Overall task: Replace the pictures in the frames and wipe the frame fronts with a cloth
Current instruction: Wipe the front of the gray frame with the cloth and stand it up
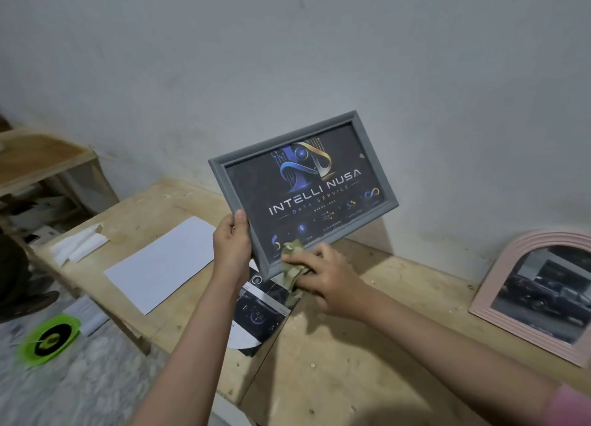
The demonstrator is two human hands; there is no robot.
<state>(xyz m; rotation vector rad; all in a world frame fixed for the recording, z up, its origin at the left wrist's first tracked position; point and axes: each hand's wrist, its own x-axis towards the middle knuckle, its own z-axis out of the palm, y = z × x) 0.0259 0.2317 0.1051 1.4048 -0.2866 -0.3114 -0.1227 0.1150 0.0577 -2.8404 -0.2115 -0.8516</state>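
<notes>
Frames: two | left hand [232,250] grips grey frame [220,176] | right hand [332,281] clutches one cloth [292,266] against glass

I take the grey frame [303,195] as my mark. It is lifted off the wooden table [367,345], so beneath it lies bare board, blocked only by a dark printed sheet [259,313]. Left of it a white sheet [160,262] lies flat, easy to cross. Right of it a pink arched frame [537,297] leans against the wall [287,58], closing that side.
</notes>
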